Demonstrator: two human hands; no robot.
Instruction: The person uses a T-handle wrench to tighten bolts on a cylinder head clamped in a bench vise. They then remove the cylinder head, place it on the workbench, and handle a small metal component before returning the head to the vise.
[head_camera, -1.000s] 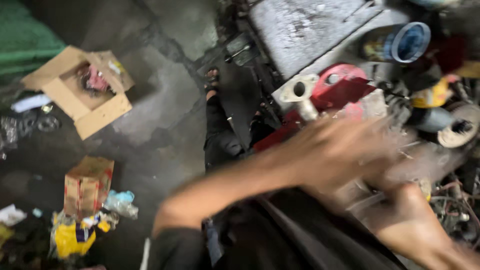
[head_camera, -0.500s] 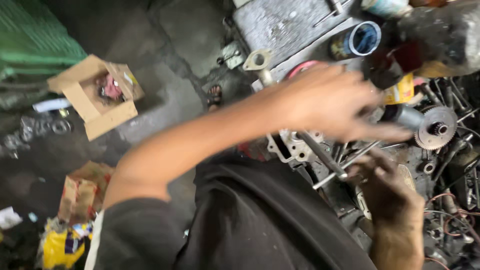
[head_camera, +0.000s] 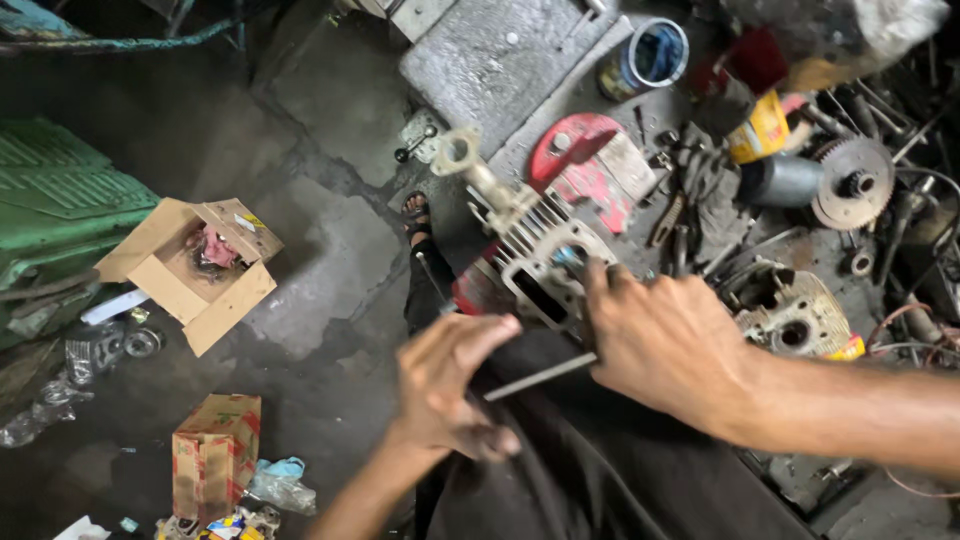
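A grey finned engine cylinder block (head_camera: 530, 245) sits at the near edge of a cluttered metal workbench (head_camera: 500, 60). My right hand (head_camera: 665, 340) grips the block's near right side, fingers on its flange. A thin metal rod (head_camera: 540, 377) runs between my two hands. My left hand (head_camera: 450, 395) pinches the rod's left end, just below and left of the block. My dark trousers (head_camera: 590, 470) fill the space under both hands.
On the bench lie a red cover (head_camera: 585, 160), a toothed gear (head_camera: 850, 185), a tin can (head_camera: 645, 55), a yellow bottle (head_camera: 760, 125) and another engine casing (head_camera: 790, 315). On the concrete floor stand an open cardboard box (head_camera: 190, 270) and a small carton (head_camera: 215, 455).
My left arm has drawn back from across the bench to a spot near my lap. The right hand has moved up onto the cylinder block, which now shows clearly.
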